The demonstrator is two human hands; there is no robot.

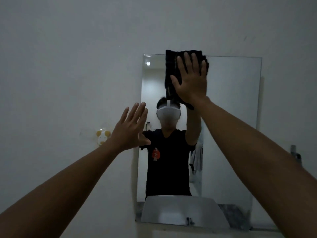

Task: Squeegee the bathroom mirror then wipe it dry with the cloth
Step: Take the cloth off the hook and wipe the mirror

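A: Where is my cloth?

B: The black cloth (pixel 173 69) is pinned flat under my right hand (pixel 190 79), fingers spread, against the mirror (pixel 231 117) top edge. Most glass lies below and right.

A: And the other hand?

B: My left hand (pixel 132 127) is open, empty, at the mirror's left edge

dim, grey cast | small ceiling-light glint in mirror (pixel 231 117) | soft focus | edges bowed

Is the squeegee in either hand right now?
No, the right hand presses a black cloth flat against the mirror, and the left hand is open and empty.
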